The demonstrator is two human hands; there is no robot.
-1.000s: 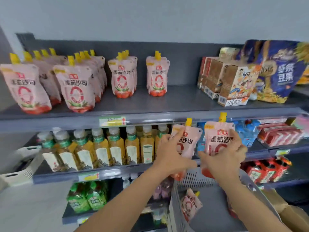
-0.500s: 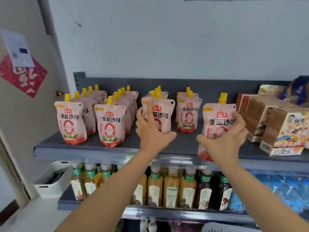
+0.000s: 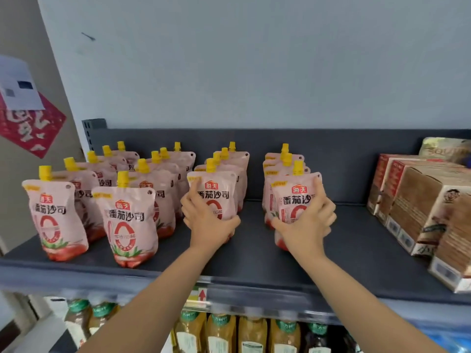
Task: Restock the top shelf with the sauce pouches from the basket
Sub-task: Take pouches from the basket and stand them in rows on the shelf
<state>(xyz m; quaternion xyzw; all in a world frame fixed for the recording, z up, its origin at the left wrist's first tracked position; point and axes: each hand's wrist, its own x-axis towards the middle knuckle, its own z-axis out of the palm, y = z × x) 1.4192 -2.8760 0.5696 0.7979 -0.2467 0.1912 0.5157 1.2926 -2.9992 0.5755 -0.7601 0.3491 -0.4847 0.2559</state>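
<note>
Head view: your left hand (image 3: 209,220) grips the left pouch (image 3: 216,197) and your right hand (image 3: 308,222) grips the right pouch (image 3: 295,200), both upright mid-way along the top shelf (image 3: 254,253), fronting their rows. They look soft, light and squashy. Hold the lower body, not the spout.

Each pouch (image 3: 127,220) reads 海天 in a red badge, 番茄沙司 beneath it, and a large red 0. The shelf tag (image 3: 201,294) bears a red arrow.
</note>
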